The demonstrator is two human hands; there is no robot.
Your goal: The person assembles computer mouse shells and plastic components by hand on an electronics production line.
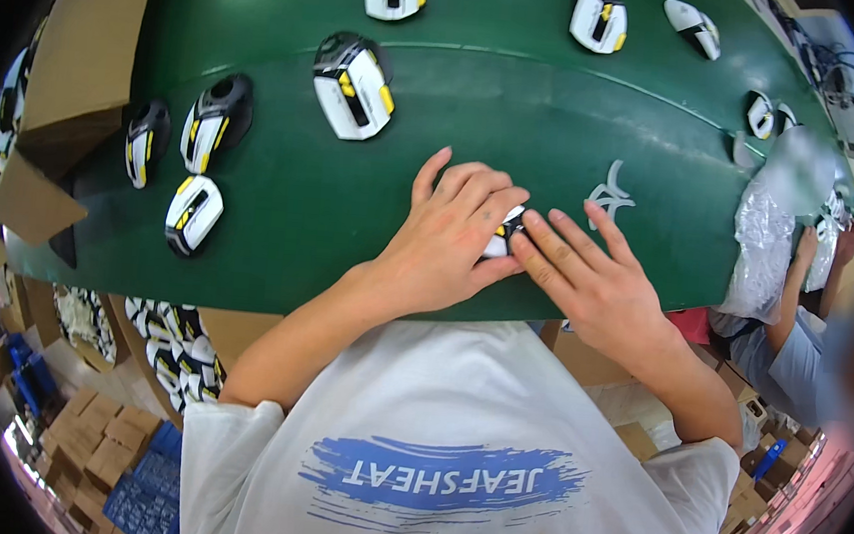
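A small white, black and yellow moulded plastic piece (498,245) lies on the green table close to its front edge, mostly hidden under my hands. My left hand (452,231) is bent over it from the left, with its thumb along the near side and fingers across the top. From the right, my right hand (591,280) lays its outstretched fingertips on the piece, touching it without wrapping around it. Just beyond the right fingers are several pale, translucent curved strips (610,196).
More such plastic pieces stand ahead, like this larger one (353,88), and to the left (193,214). An open cardboard box (89,40) borders the left side. Clear plastic bags (763,233) lie at right, beside another person's hands (847,243). A box of similar pieces (177,353) is below the edge.
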